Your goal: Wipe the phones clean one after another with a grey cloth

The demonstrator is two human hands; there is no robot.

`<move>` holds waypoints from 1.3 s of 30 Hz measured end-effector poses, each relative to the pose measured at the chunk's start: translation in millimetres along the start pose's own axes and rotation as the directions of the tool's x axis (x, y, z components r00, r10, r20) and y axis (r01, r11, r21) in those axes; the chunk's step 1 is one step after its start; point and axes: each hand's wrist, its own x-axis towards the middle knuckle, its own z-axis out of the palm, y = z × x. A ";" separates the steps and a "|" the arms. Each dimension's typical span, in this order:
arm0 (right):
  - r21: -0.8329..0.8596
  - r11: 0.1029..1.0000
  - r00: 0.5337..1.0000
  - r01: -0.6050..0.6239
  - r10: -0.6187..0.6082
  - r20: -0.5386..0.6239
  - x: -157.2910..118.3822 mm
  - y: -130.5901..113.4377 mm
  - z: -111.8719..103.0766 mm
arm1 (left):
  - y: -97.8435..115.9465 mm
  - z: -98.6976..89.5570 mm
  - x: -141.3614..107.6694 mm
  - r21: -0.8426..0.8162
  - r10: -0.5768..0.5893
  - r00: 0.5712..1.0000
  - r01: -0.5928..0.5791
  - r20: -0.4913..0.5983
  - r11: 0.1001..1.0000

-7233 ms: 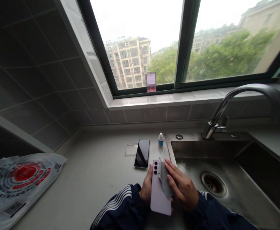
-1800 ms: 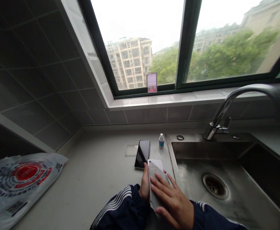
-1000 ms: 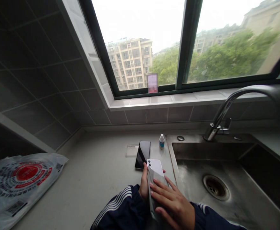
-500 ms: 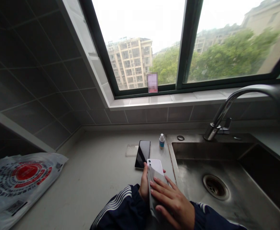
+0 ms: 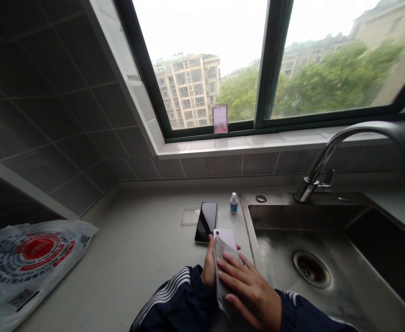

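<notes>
A pale lilac phone [image 5: 228, 238], its back facing up with one camera lens showing, rests in my left hand [image 5: 208, 266], whose thumb lies along the phone's left edge. A grey cloth [image 5: 221, 258] covers much of its back. My right hand [image 5: 249, 286] presses the cloth flat against the phone, fingers spread a little. Just beyond the held phone, a dark-screened phone [image 5: 206, 222] lies on the counter, beside a clear case [image 5: 190, 216]. A small white bottle with a blue label [image 5: 234, 204] stands upright near the sink's edge.
To the right is a steel sink [image 5: 275, 244] with a drain [image 5: 312, 269] and a curved faucet [image 5: 322, 161]. A white plastic bag with red print [image 5: 36, 258] lies on the counter [image 5: 136, 230] at left. A window [image 5: 209, 69] is behind.
The cloth has shifted slightly up over the phone's back and now covers the lower camera lens. My hands have barely moved.
</notes>
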 end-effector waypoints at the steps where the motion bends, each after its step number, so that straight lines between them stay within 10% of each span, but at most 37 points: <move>1: -0.002 1.000 1.000 0.000 0.000 -0.001 0.0 0.1 0.3 | 0.4 0.6 -0.3 0.004 0.002 1.000 -0.002 -0.019 1.000; 39: 0.007 1.000 1.000 -0.002 0.002 -0.003 -1.0 0.2 0.7 | 0.9 7.2 -1.7 0.055 0.051 0.991 -0.044 -0.125 0.998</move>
